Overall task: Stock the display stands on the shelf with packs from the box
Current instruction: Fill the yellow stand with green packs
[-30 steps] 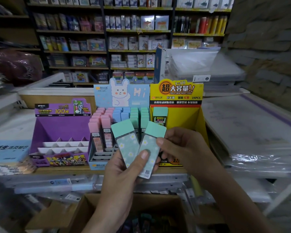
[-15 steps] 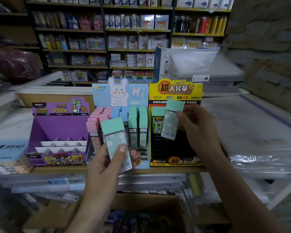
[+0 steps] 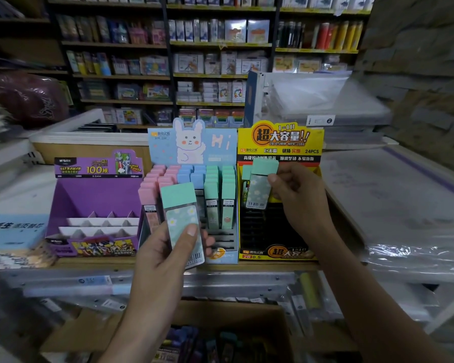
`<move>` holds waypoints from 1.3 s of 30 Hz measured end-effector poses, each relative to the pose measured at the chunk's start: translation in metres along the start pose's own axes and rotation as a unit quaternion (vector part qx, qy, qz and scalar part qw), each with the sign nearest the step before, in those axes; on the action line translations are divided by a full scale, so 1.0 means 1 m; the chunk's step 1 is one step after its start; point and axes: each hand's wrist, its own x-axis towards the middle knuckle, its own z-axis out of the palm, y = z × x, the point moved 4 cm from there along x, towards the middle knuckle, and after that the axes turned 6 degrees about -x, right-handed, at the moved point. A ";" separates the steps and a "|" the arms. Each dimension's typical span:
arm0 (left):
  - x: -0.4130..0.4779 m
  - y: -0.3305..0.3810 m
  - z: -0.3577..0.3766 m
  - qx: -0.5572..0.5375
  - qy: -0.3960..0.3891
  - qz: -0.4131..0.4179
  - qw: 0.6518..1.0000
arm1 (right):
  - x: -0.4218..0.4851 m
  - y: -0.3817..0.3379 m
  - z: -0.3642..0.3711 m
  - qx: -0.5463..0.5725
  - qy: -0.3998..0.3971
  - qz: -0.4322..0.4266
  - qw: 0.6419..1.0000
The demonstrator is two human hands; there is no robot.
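It is a dim stationery shop, the back wall racks (image 3: 215,48) crowded with small boxed goods and a rough stone wall (image 3: 417,61) rising on the right. In front of the person runs a wooden shelf (image 3: 89,261) carrying three cardboard displays side by side: a purple stand (image 3: 97,195) with bare white dividers, a blue bunny stand (image 3: 215,145) packed with rows of pink, blue and mint packs, and a yellow stand (image 3: 281,142) whose black slots show mostly bare. Plastic-wrapped stacks (image 3: 404,205) lie to the right of it. Below the shelf sits an open cardboard box (image 3: 233,314) with dark packs inside, too blurred to tell apart. The left hand (image 3: 165,255) grips a mint-capped pack (image 3: 181,208) upright in front of the blue bunny stand, thumb pressed across its flowered face, fingers curled behind. The right hand (image 3: 296,195) pinches a second mint pack (image 3: 261,184) by its right edge, holding it against the upper left part of the yellow stand, just beside a lone pack (image 3: 245,174) standing there; whether it touches a slot I cannot tell.
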 end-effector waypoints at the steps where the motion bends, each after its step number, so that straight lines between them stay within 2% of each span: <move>1: 0.000 0.000 0.000 0.000 0.001 0.000 1.000 | 0.000 -0.001 0.001 0.000 -0.002 -0.003 1.000; 10: 0.000 0.000 0.004 0.007 -0.012 0.003 1.000 | 0.002 -0.005 0.003 -0.023 -0.027 -0.019 0.999; 28: 0.002 0.001 0.009 -0.009 -0.001 0.000 1.000 | 0.006 -0.004 0.008 -0.066 -0.025 -0.033 0.997; 34: 0.003 0.001 0.007 -0.002 -0.010 0.008 1.000 | 0.003 -0.002 0.015 -0.127 -0.062 -0.040 0.989; 39: 0.005 0.003 0.007 0.013 -0.026 0.023 0.999 | 0.002 -0.002 0.016 -0.147 -0.057 -0.040 0.987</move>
